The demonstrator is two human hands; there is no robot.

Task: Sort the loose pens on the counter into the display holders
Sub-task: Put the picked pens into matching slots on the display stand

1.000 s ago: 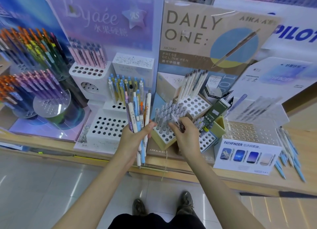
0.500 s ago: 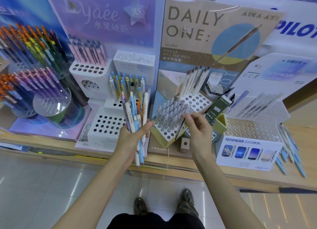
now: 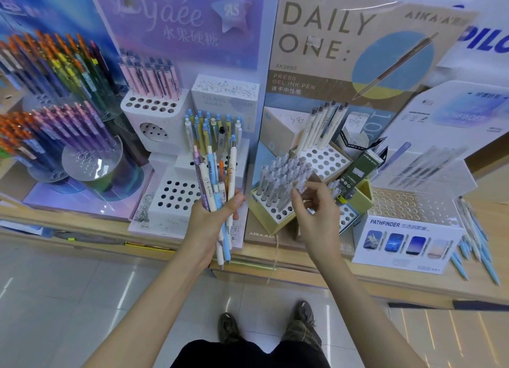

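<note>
Sorting partly done: left hand point(image 3: 212, 216), grip clamped on the unsorted pen bundle point(image 3: 214, 180); right hand point(image 3: 314, 210), grip indeterminate, at the yellow holder point(image 3: 271, 224); loose blue pens point(image 3: 471, 246) lie on the surface point(image 3: 413, 281) at 3 o'clock.

Loose pens point(image 3: 478, 238) right of box point(image 3: 407, 241) (on counter point(image 3: 305, 256)); holder point(image 3: 271, 223) left of box.
</note>
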